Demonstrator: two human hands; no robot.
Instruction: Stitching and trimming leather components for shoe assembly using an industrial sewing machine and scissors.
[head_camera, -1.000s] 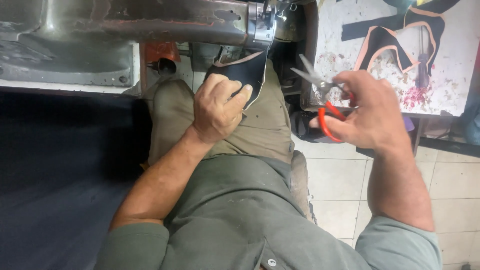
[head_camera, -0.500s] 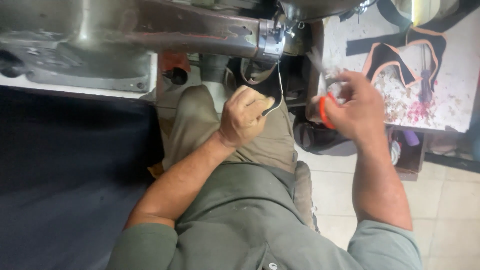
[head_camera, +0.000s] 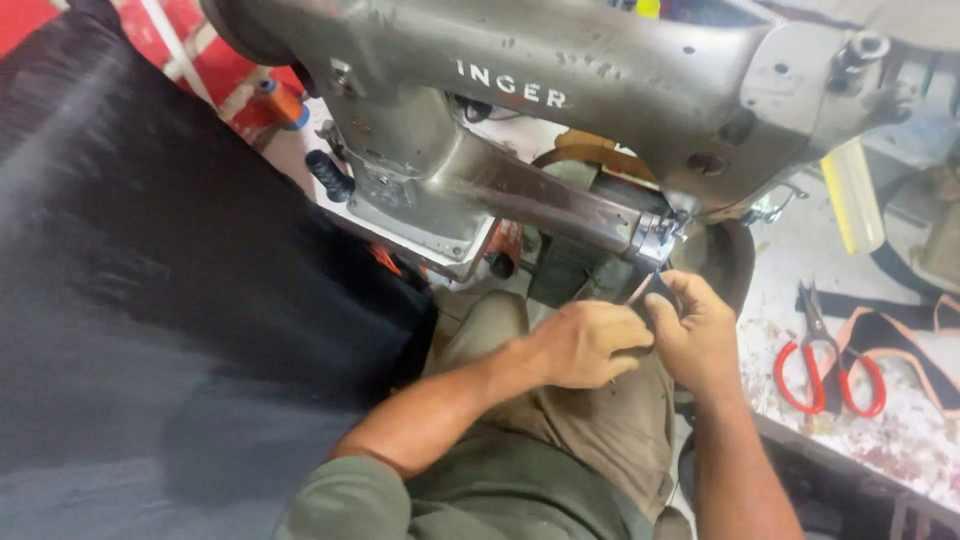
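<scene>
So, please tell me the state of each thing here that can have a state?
Left hand: closed on the dark piece.
Right hand: pinching the same piece.
Dark piece: held just below the sewing machine head.
Scissors: lying on the table, blades shut, nobody holding them.
Orange spool: lying behind the machine.

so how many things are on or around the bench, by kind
sewing machine: 1
scissors: 1
thread spools: 2
dark piece in both hands: 1
black cloth: 1
total: 6
</scene>
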